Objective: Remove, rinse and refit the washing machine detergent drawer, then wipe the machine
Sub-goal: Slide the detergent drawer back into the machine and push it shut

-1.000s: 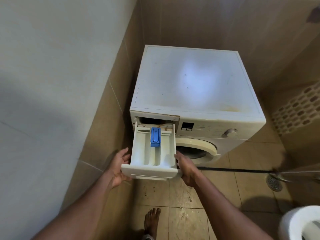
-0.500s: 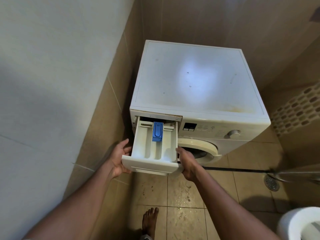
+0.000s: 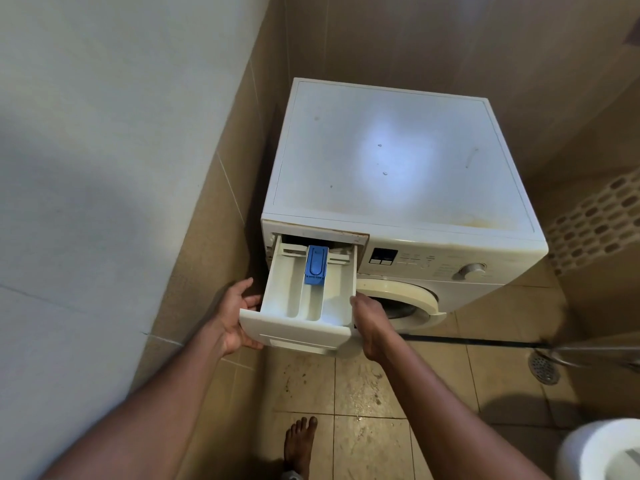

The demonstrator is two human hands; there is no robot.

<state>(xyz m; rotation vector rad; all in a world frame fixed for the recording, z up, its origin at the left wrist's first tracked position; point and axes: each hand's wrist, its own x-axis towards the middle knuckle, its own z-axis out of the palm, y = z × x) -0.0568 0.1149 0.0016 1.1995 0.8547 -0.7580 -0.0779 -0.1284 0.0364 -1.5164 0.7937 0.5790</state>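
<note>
white detergent drawer [image 3: 294, 332] half out of washing machine [image 3: 398, 161], left hand [image 3: 235, 317] gripping its front left corner, right hand [image 3: 372, 327] gripping right side, blue insert [image 3: 316, 265] inside, panel print [image 3: 429, 263] too small to read

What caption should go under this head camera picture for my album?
Left hand and right hand hold the drawer, partly out of the washing machine, blue insert showing.
</note>
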